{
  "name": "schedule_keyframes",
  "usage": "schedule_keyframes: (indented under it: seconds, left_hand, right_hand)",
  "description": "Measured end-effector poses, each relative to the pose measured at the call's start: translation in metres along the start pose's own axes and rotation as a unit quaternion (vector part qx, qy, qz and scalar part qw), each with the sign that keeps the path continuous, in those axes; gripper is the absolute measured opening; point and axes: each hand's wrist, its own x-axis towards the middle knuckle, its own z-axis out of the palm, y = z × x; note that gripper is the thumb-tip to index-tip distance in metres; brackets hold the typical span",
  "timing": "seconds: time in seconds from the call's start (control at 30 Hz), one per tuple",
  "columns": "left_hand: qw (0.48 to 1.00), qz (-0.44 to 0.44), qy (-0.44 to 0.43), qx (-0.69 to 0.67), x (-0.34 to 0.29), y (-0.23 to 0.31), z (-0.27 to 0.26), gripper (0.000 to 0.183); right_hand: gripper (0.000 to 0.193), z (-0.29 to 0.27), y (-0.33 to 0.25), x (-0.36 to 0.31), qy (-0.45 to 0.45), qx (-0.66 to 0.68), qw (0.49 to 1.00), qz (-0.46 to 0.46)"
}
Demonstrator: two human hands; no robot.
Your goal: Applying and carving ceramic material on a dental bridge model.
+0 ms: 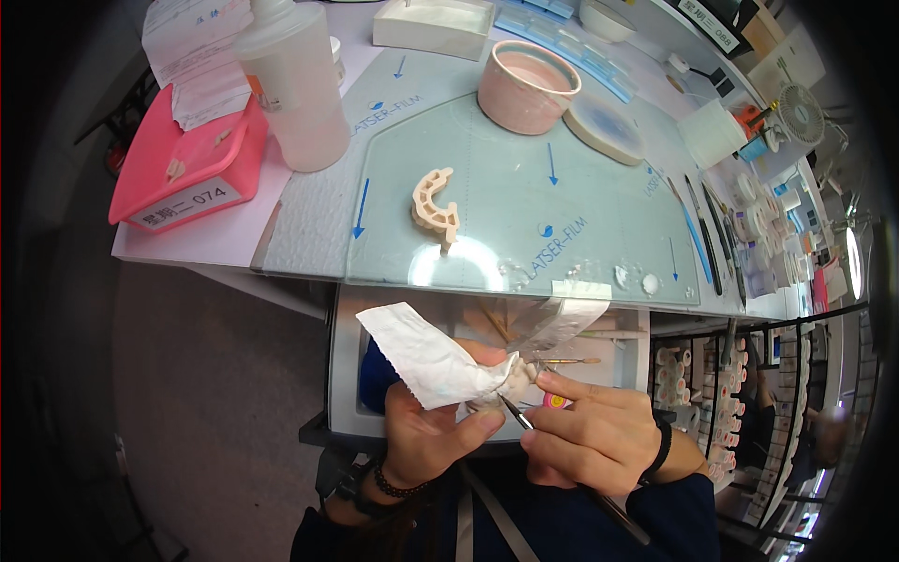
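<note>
My left hand is closed round a small pale dental model together with a crumpled white tissue, which stands out to the upper left. My right hand grips a slim, dark-handled tool with a metal neck. Its fine tip meets the model, or comes very close to it; whether it is a brush or a probe I cannot tell. My right index fingertip rests at the model's right side. Both hands are above an open drawer. A beige horseshoe-shaped dental arch lies apart on the glass sheet.
A pink ceramic pot and a round pad stand at the back. On the left are a plastic bottle and a pink tray. Slim tools, small jars and a fan are on the right.
</note>
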Motion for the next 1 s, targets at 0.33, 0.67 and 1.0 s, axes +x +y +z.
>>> schedule_keyframes:
  seconds: [0.33, 0.67, 1.0]
  left_hand:
    - [1.000, -0.021, 0.006, 0.009, -0.002, -0.002, -0.002, 0.039]
    - [1.000, -0.008, -0.007, 0.012, -0.001, -0.005, -0.004, 0.037]
    - [1.000, -0.018, -0.001, 0.008, -0.002, -0.005, -0.004, 0.037]
  right_hand:
    - [0.021, -0.007, -0.003, 0.004, 0.008, 0.106, 0.988, 0.115]
    - [0.021, 0.002, 0.000, 0.000, 0.001, 0.068, 0.994, 0.085]
    - [0.022, 0.001, 0.000, 0.001, -0.004, 0.053, 0.995, 0.084]
